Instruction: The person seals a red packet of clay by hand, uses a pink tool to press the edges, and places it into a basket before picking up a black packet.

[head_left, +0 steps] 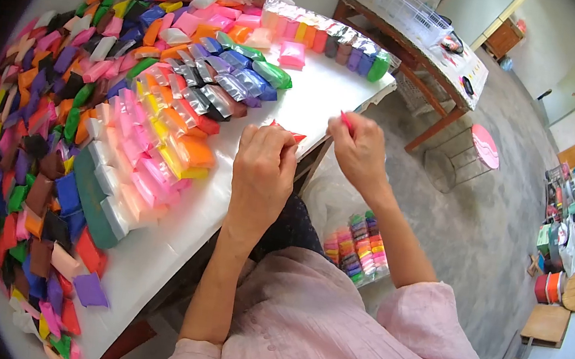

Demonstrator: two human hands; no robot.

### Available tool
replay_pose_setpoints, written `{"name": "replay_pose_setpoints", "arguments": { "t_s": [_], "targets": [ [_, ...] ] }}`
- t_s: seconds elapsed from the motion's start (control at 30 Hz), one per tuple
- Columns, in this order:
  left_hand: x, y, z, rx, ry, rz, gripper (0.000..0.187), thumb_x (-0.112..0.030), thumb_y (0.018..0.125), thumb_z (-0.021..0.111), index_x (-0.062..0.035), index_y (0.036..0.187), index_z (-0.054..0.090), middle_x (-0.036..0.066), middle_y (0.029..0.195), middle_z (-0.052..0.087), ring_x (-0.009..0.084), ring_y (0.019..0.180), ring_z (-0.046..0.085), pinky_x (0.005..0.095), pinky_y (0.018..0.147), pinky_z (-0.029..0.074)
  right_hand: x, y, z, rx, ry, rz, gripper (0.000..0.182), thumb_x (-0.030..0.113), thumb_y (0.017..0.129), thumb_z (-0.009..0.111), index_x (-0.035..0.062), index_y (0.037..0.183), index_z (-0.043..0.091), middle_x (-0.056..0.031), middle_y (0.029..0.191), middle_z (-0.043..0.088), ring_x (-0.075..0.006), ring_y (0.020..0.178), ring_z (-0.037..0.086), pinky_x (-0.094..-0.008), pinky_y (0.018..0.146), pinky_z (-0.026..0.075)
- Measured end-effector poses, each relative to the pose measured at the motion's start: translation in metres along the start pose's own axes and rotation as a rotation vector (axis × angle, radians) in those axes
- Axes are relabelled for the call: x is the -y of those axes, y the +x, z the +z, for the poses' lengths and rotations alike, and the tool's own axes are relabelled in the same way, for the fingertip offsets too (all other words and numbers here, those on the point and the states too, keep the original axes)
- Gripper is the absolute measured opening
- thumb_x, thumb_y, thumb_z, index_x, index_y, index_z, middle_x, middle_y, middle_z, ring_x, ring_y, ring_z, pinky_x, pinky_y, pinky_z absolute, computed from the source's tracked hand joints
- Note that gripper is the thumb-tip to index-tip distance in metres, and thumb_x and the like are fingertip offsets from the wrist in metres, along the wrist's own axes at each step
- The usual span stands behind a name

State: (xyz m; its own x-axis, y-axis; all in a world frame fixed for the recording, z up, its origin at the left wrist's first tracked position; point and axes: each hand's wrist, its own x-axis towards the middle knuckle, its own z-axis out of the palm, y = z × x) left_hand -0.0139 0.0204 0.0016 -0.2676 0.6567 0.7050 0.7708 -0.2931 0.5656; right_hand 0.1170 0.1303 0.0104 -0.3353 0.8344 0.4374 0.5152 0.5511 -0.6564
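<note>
My left hand (264, 166) is closed above the front edge of the white table (173, 237), with a small red packet (298, 137) poking out from under its fingers. To its right, my right hand (361, 149) is held in a pinch just off the table's edge. A narrow red piece (345, 120) shows between its thumb and fingers; its kind is not clear. Left of my hands lie rows of soft coloured packets (186, 124) in clear wrap, sorted by colour. Another line of packets (333, 45) runs along the table's far end, and one pink packet (292, 54) sits in front of it.
A big heap of mixed coloured packets (41, 142) covers the table's left side. Beside my lap, a clear bag (361, 249) holds colourful packets. Farther off stand a wooden table (418, 48) with a white basket (412, 15) and a pink-topped stool (484, 146).
</note>
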Motion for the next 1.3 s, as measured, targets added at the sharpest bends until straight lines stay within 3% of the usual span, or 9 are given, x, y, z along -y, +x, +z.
{"name": "replay_pose_setpoints", "arguments": {
  "t_s": [0.17,0.3,0.4,0.43,0.53,0.63,0.77,0.93,1.3],
  "targets": [
    [-0.005,0.000,-0.008,-0.011,-0.358,-0.289,0.006,-0.001,0.085,0.066,-0.0008,0.091,0.062,0.006,0.085,0.064,0.0176,0.077,0.057,0.0307,0.070,0.047,0.004,0.050,0.034,0.003,-0.194,-0.078,0.034,0.027,0.084,0.063,-0.0037,0.097,0.065,-0.0269,0.096,0.065,-0.0387,0.084,0.065,-0.0479,0.079,0.051],
    [0.003,-0.001,-0.016,-0.017,-0.766,-0.492,0.007,-0.006,0.090,0.066,-0.0006,0.094,0.064,0.001,0.088,0.065,0.0066,0.076,0.057,0.0229,0.067,0.047,0.004,0.052,0.046,0.044,-0.176,-0.271,0.039,0.025,0.084,0.065,-0.0051,0.108,0.063,-0.0263,0.119,0.057,-0.0388,0.111,0.056,-0.0475,0.091,0.046],
    [0.009,-0.004,-0.020,-0.009,-0.992,-0.591,0.009,-0.007,0.091,0.067,-0.0014,0.096,0.065,0.002,0.089,0.066,0.0056,0.075,0.058,0.0216,0.066,0.046,-0.003,0.042,0.037,-0.130,0.038,-0.386,0.033,0.016,0.084,0.064,-0.0057,0.109,0.062,-0.0239,0.116,0.060,-0.0384,0.107,0.058,-0.0467,0.091,0.047],
    [0.011,-0.003,-0.022,-0.004,-1.069,-0.635,0.009,-0.008,0.090,0.067,-0.0017,0.097,0.065,0.002,0.089,0.066,0.0059,0.075,0.058,0.0216,0.065,0.046,0.006,0.033,0.020,-0.119,0.062,-0.409,0.028,0.010,0.085,0.064,-0.0041,0.109,0.063,-0.0198,0.112,0.063,-0.0319,0.100,0.062,-0.0419,0.086,0.050],
    [0.004,-0.001,-0.027,0.038,-1.231,-0.728,0.011,-0.010,0.091,0.066,-0.0025,0.100,0.066,0.002,0.089,0.066,0.0058,0.074,0.058,0.0213,0.064,0.045,0.027,0.005,-0.015,0.236,0.517,-0.343,0.024,0.011,0.088,0.064,0.0001,0.108,0.066,-0.0120,0.105,0.065,-0.0217,0.092,0.063,-0.0323,0.080,0.049],
    [0.004,-0.001,-0.028,0.131,-1.273,-0.734,0.013,-0.011,0.092,0.065,-0.0021,0.101,0.066,0.002,0.089,0.066,0.0062,0.073,0.058,0.0211,0.063,0.045,0.033,-0.014,-0.023,0.392,0.536,-0.398,0.017,0.011,0.087,0.066,0.0003,0.101,0.067,-0.0070,0.100,0.065,-0.0127,0.086,0.061,-0.0273,0.076,0.049],
    [0.001,-0.008,-0.033,0.207,-1.110,-0.740,0.015,-0.013,0.093,0.065,-0.0006,0.102,0.066,0.002,0.090,0.067,0.0056,0.074,0.058,0.0208,0.063,0.046,0.028,-0.029,-0.015,0.369,0.654,-0.173,0.011,0.010,0.087,0.068,-0.0003,0.092,0.067,-0.0022,0.091,0.066,-0.0078,0.079,0.059,-0.0240,0.073,0.048],
    [-0.016,-0.016,-0.042,0.256,-0.821,-0.612,0.015,-0.011,0.093,0.065,0.0018,0.099,0.065,0.003,0.088,0.067,0.0061,0.073,0.060,0.0207,0.062,0.048,0.026,-0.046,-0.010,0.359,0.681,-0.055,0.009,0.008,0.088,0.067,-0.0007,0.091,0.067,-0.0017,0.089,0.065,-0.0076,0.082,0.060,-0.0241,0.075,0.049],
    [-0.022,-0.020,-0.040,0.163,-0.817,-0.750,0.013,-0.009,0.094,0.061,0.0037,0.093,0.062,0.006,0.082,0.065,0.0093,0.067,0.063,0.0221,0.051,0.053,0.027,-0.084,-0.007,0.357,0.845,0.163,0.031,0.016,0.087,0.073,-0.0046,0.108,0.063,-0.0068,0.093,0.068,-0.0082,0.083,0.061,-0.0245,0.073,0.051]
  ]
}}
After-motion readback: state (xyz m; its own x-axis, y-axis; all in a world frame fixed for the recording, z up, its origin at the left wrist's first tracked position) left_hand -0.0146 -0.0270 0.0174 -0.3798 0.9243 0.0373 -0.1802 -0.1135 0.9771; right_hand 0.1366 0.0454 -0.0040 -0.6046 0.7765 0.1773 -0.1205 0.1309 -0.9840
